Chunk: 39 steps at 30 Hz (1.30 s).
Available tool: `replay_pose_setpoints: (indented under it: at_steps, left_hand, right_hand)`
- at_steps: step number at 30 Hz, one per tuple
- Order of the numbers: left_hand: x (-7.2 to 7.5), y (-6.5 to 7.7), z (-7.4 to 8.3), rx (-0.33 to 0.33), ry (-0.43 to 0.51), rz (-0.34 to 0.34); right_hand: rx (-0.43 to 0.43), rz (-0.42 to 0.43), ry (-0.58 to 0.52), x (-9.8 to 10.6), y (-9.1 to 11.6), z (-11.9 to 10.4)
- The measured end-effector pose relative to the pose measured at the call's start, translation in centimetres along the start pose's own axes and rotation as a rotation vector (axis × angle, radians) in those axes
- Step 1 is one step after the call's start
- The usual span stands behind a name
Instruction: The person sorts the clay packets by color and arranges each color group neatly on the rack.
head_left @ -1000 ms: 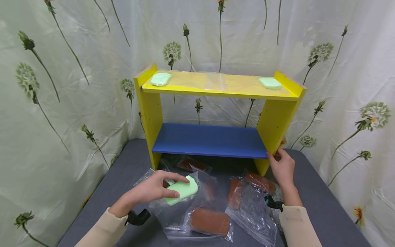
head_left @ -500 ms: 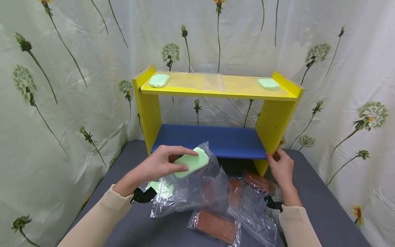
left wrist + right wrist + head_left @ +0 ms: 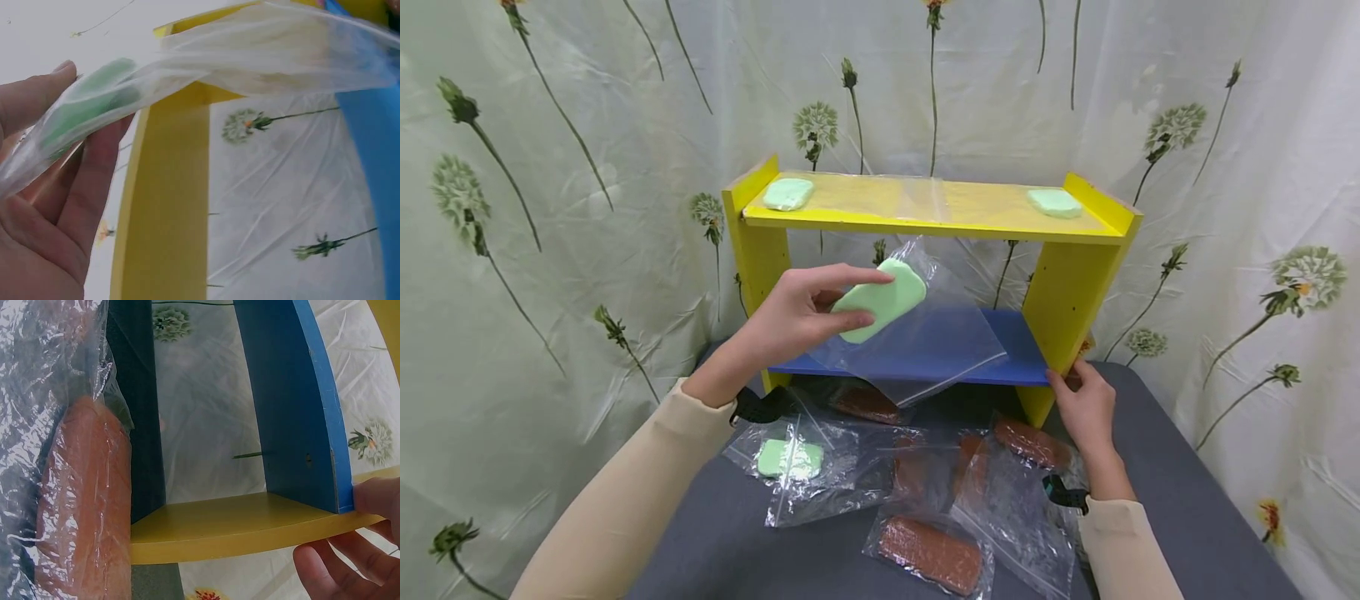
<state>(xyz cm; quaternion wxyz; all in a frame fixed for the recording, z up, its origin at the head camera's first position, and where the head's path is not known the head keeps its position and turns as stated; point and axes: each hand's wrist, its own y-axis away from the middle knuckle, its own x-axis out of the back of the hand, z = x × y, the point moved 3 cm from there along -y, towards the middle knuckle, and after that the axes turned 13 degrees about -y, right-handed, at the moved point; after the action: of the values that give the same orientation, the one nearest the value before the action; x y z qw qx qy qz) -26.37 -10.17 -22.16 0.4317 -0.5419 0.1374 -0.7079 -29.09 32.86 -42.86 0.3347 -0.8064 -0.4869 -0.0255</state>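
Note:
My left hand (image 3: 805,312) pinches a pale green slab (image 3: 887,302) in a clear zip bag between thumb and fingers. The bag's loose part (image 3: 955,342) hangs to the right, in front of the blue middle board. In the left wrist view the bagged green slab (image 3: 87,103) lies between the thumb and fingers. My right hand (image 3: 1086,404) grips the right side panel of the yellow and blue shelf unit (image 3: 1071,296), level with the blue board (image 3: 1007,342). In the right wrist view, thumb and fingers (image 3: 315,569) hold the panel's edge.
Bagged green slabs (image 3: 788,193) (image 3: 1055,202) lie at both ends of the top board. On the grey table (image 3: 722,533) are another bagged green slab (image 3: 790,458) and several bagged brown slabs (image 3: 931,553), some under the shelf. A flowered curtain (image 3: 587,208) hangs behind.
My left hand has lifted the bagged green slab from the table pile up to the front of the shelf. The brown slab in front shifted slightly right. My right hand has stayed put.

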Motion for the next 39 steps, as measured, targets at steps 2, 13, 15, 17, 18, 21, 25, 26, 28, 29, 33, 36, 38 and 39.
replay_pose_setpoints:
  at_steps: [2,13,15,17,18,21,25,26,28,29,33,36,38,39]
  left_hand:
    - [0.5,-0.8,0.1,0.002,-0.001,0.035]
    - [3.5,-4.8,1.1,0.126,0.117,0.238]
    - [4.0,-5.4,1.0,0.143,0.122,0.285]
    - [4.4,-6.0,-0.1,0.154,0.128,0.333]
    - [4.5,-6.3,-0.6,0.162,0.131,0.353]
    - [5.0,-7.0,-1.5,0.201,0.138,0.392]
    - [5.9,-8.1,-1.2,0.256,0.14,0.427]
    - [6.1,-8.4,-1.3,0.268,0.136,0.436]
    - [6.5,-9.1,-2.0,0.298,0.15,0.458]
    - [6.6,-9.4,-2.4,0.315,0.152,0.469]
    - [7.1,-10.3,-4.6,0.436,0.113,0.491]
    - [7.0,-10.5,-5.7,0.534,-0.011,0.457]
    - [6.9,-10.5,-6.2,0.581,-0.099,0.421]
    - [6.7,-10.5,-6.4,0.599,-0.141,0.401]
  right_hand:
    - [-0.001,0.001,0.002,0.0,0.0,0.0]
    - [-0.004,0.008,0.009,0.0,-0.1,0.3]
    - [-0.004,0.008,0.01,0.0,-0.1,0.3]
    - [-0.002,0.007,0.011,0.0,0.0,0.3]
    - [-0.001,0.007,0.012,0.0,0.0,0.3]
    - [0.005,0.008,0.012,0.1,-0.1,0.2]
    - [0.014,0.01,0.006,0.2,-0.2,0.1]
    - [0.014,0.011,0.004,0.2,-0.2,0.1]
    - [0.017,0.012,0.001,0.2,-0.3,0.1]
    - [0.018,0.014,-0.001,0.2,-0.3,0.1]
    - [0.019,0.013,-0.003,0.2,-0.3,0.1]
    - [0.015,0.011,0.0,0.2,-0.3,0.2]
    - [0.014,0.007,0.0,0.2,-0.3,0.2]
    - [0.014,0.005,-0.001,0.1,-0.3,0.2]
